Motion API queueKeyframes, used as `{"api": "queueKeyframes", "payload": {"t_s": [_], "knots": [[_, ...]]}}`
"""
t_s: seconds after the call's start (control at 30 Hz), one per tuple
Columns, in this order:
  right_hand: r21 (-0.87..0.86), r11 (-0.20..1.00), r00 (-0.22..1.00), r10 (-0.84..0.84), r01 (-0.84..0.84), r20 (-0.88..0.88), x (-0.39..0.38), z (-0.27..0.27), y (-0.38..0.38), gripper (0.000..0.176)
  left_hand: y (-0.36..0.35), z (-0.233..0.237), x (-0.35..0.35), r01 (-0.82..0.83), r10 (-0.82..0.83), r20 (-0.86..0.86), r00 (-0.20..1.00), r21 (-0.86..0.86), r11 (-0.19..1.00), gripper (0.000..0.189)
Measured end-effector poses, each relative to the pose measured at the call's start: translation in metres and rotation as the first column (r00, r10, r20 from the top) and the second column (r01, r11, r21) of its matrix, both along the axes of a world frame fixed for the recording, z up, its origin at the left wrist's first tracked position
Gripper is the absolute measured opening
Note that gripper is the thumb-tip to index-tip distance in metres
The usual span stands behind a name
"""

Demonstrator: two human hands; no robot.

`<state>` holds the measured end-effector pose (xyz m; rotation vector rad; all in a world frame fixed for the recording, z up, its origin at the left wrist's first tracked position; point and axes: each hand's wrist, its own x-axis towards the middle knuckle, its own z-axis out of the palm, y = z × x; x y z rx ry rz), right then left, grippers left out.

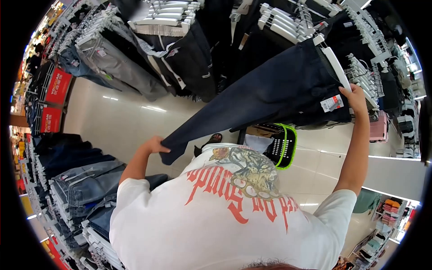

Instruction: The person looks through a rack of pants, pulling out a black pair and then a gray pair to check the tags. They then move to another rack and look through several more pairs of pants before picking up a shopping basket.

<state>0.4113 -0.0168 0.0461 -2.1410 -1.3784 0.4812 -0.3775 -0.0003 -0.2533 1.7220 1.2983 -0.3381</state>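
A pair of dark navy trousers [261,94] is stretched out in front of my body, its waist at the upper right and its leg ends at the lower left. My right hand [355,96] grips the waist end, at the white hanger [335,65] clipped along it. A white and red price tag [332,103] hangs on the trousers close to that hand. At the other end, my left hand [156,145] is closed on the hem of a leg. The far side of the waistband is partly hidden by the hanger and fingers.
Below the trousers, a black basket with a green rim [293,148] stands on the floor. Racks of grey trousers [114,63] and dark trousers [193,58] line the far side. Folded jeans [85,182] lie at the left, near red signs [58,85]. A pink case [379,127] is at the right.
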Motion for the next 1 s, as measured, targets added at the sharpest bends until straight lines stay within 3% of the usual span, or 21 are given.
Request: {"api": "queueKeyframes", "payload": {"t_s": [0.07, 0.2, 0.33, 0.4, 0.47, 0.5, 0.57, 0.6, 0.67, 0.7, 0.73, 0.8, 0.87, 0.93, 1.0], "knots": [[0.021, 1.0, 1.0, 0.012, -0.012, 0.025, -0.001, 0.003, -0.003, 0.028, -0.013, -0.032, -0.034, -0.091, 0.088, -0.076, 0.993, -0.042, 0.995, 0.04], [0.013, 0.998, 0.998, 0.058, -0.058, 0.024, -0.018, 0.006, -0.006, 0.027, -0.037, -0.081, -0.099, -0.083, 0.063, -0.333, 0.941, -0.046, 0.995, 0.04], [-0.035, 0.991, 0.989, 0.131, -0.129, 0.073, -0.046, 0.017, 0.002, 0.025, -0.052, -0.128, -0.129, -0.099, 0.116, -0.504, 0.856, 0.06, 0.993, 0.038], [-0.009, 0.985, 0.978, 0.17, -0.17, 0.119, -0.064, 0.023, 0.012, 0.026, -0.044, -0.117, -0.102, -0.148, 0.162, -0.57, 0.806, 0.072, 0.986, 0.03], [-0.001, 0.976, 0.97, 0.216, -0.217, 0.11, -0.084, 0.031, 0.022, 0.027, -0.023, -0.119, -0.07, -0.048, 0.115, -0.62, 0.777, 0.123, 0.991, 0.032], [0.001, 0.971, 0.964, 0.236, -0.238, 0.123, -0.091, 0.033, 0.027, 0.028, -0.007, -0.11, -0.042, -0.08, 0.146, -0.54, 0.829, 0.144, 0.986, 0.038], [0.018, 0.948, 0.927, 0.307, -0.318, 0.217, -0.111, 0.039, 0.035, 0.031, 0.026, -0.084, 0.019, -0.117, 0.185, -0.129, 0.974, 0.416, 0.902, 0.073], [0.04, 0.931, 0.913, 0.347, -0.363, 0.215, -0.123, 0.042, 0.036, 0.032, 0.048, -0.068, 0.058, -0.134, 0.142, 0.025, 0.99, 0.518, 0.845, 0.078], [0.01, 0.909, 0.888, 0.406, -0.417, 0.215, -0.142, 0.042, 0.041, 0.03, 0.081, 0.01, 0.154, -0.29, -0.018, 0.458, 0.889, 0.592, 0.752, 0.085], [-0.011, 0.899, 0.868, 0.425, -0.437, 0.254, -0.147, 0.037, 0.045, 0.03, 0.093, 0.058, 0.201, -0.341, -0.085, 0.541, 0.837, 0.635, 0.693, 0.09], [-0.062, 0.901, 0.854, 0.427, -0.429, 0.298, -0.159, 0.042, 0.047, 0.031, 0.107, 0.085, 0.238, -0.451, -0.104, 0.711, 0.695, 0.544, 0.707, 0.091], [-0.126, 0.894, 0.831, 0.446, -0.43, 0.332, -0.167, 0.039, 0.054, 0.031, 0.132, 0.132, 0.298, -0.478, -0.136, 0.935, 0.329, 0.289, 0.829, 0.084], [-0.148, 0.885, 0.814, 0.464, -0.442, 0.348, -0.161, 0.026, 0.063, 0.033, 0.143, 0.169, 0.338, -0.399, -0.049, 0.989, 0.143, 0.103, 0.911, 0.069], [-0.222, 0.836, 0.796, 0.547, -0.502, 0.258, -0.149, 0.024, 0.07, 0.032, 0.158, 0.183, 0.356, -0.457, -0.042, 0.953, 0.3, 0.182, 0.871, 0.027], [-0.249, 0.833, 0.827, 0.539, -0.494, 0.159, -0.135, 0.023, 0.073, 0.03, 0.169, 0.182, 0.37, -0.446, -0.009, 0.963, 0.268, 0.132, 0.885, 0.02]]}}
